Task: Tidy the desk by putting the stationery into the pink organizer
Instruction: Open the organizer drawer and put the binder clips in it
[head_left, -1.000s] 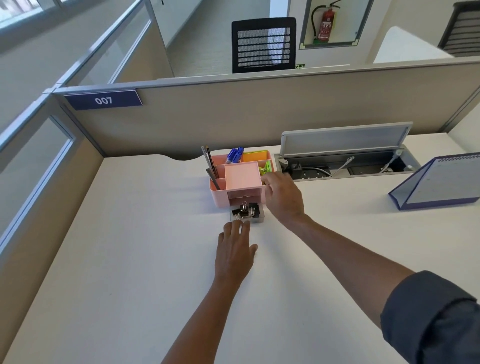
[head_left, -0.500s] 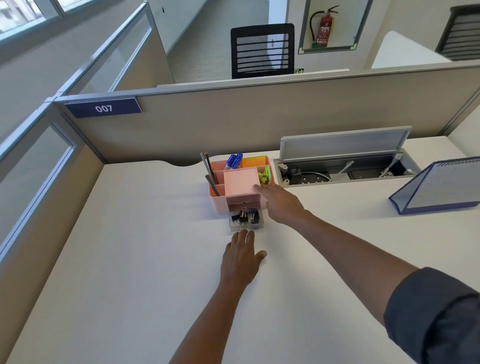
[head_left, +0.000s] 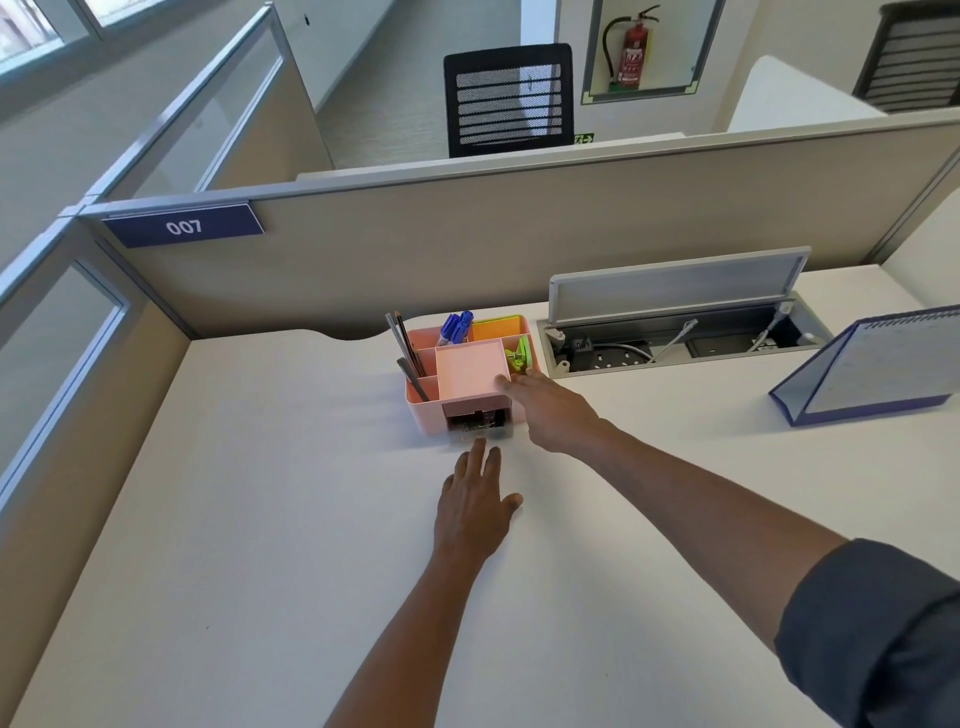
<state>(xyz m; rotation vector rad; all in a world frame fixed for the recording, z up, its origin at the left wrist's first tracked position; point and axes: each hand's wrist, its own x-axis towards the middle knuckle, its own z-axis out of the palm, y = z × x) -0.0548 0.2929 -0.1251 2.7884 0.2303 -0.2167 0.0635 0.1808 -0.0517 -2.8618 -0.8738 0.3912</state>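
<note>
Now the drawer (head_left: 477, 422) sits nearly home in the organizer (head_left: 470, 374), just beyond the flat left hand (head_left: 475, 501), fingertips touching its front; flat right hand (head_left: 553, 410) steadies the organizer's right side.

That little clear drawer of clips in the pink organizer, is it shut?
Almost: the drawer sits nearly flush, its front just proud of the pink organizer, left hand fingertips touching it.
</note>
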